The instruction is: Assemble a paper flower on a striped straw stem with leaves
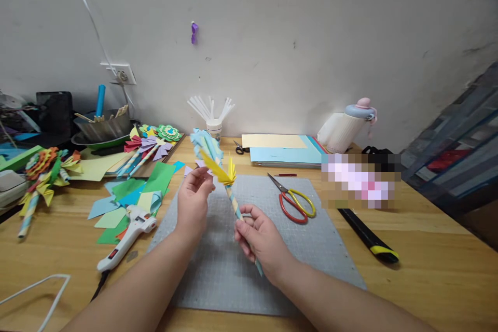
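Note:
My right hand [264,244] is closed around the striped blue-and-cream stem of a paper flower [233,205], held tilted above the grey cutting mat [311,270]. Its pale blue-and-cream bloom [206,143] points up and away from me. Two pleated yellow paper leaves [218,170] fan out below the bloom. Curled fingers of my left hand [195,199] meet at the left edge of these leaves; what they pinch, if anything, is hidden. Scissors [293,202] with one red and one yellow handle lie on the mat, right of the flower.
A white glue gun [126,238] lies left of the mat by coloured paper scraps [120,202]. Finished paper flowers [150,148] rest behind them. A cup of white sticks [213,127], stacked paper [286,153] and a bottle [348,124] stand along the wall.

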### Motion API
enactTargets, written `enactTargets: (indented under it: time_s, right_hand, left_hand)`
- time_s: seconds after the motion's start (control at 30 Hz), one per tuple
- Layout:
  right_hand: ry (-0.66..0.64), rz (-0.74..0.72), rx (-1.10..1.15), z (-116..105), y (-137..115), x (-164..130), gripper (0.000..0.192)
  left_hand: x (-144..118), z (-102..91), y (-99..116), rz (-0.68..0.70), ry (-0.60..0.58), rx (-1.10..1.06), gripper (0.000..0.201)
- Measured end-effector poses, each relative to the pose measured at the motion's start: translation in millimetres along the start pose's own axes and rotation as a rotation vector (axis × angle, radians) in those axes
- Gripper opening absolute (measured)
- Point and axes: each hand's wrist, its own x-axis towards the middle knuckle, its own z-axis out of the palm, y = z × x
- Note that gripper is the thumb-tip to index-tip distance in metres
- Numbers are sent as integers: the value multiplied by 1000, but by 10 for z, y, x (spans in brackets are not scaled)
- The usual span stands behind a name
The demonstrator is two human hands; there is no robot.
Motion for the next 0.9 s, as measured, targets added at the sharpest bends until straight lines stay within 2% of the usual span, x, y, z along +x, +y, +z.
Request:
enactTargets:
  time_s: [0.17,0.3,0.4,0.5,0.9]
  right_hand:
    - [-12,43,121,-12,-28,19,33]
    - [-20,98,178,-20,-43,23,33]
    - [-17,129,197,-24,-48,27,34]
    - [-13,149,200,-26,-44,32,35]
    - [31,136,124,-43,31,45,35]
  left_hand:
    - [-43,13,-51,-173,-20,-25,27]
    - [-83,47,-89,-371,-115,-113,30]
    - [-112,78,-70,-471,-215,-176,29]
    - [-119,95,-55,-489,-277,-214,28]
    - [-39,75,-200,-462,-346,-205,29]
